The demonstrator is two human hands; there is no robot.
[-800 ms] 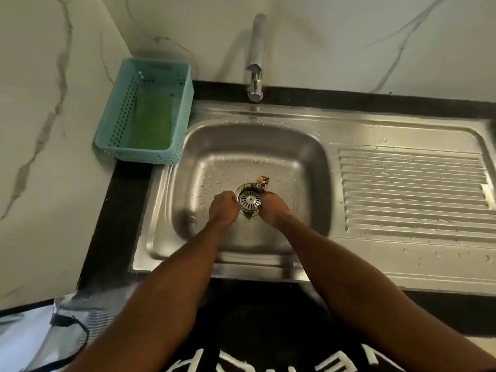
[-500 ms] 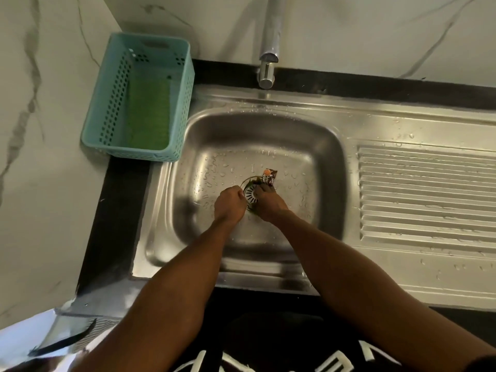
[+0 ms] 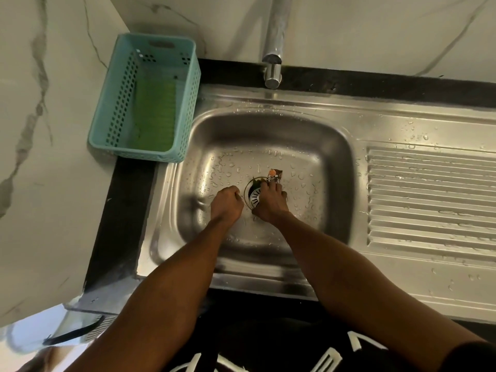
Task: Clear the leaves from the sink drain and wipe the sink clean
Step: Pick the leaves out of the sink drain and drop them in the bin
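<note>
The steel sink is wet with droplets. Its round drain strainer sits at the basin's middle, with a green leaf on its far rim. A small brown and orange wrapper lies just beyond the leaf. My left hand is curled into a fist on the basin floor, just left of the strainer, with nothing visible in it. My right hand covers the strainer's right side. Its fingers stretch forward to touch the wrapper's near edge, and the thumb is spread toward me.
A teal perforated basket holding a green scrub pad stands on the counter left of the sink. The tap hangs over the back rim. A ribbed drainboard runs along the right. Marble walls close off the left and back.
My right hand's fingers have slid forward across the strainer to the wrapper. My left fist stays beside the drain. The view has shifted, so the sink sits higher and to the right.
</note>
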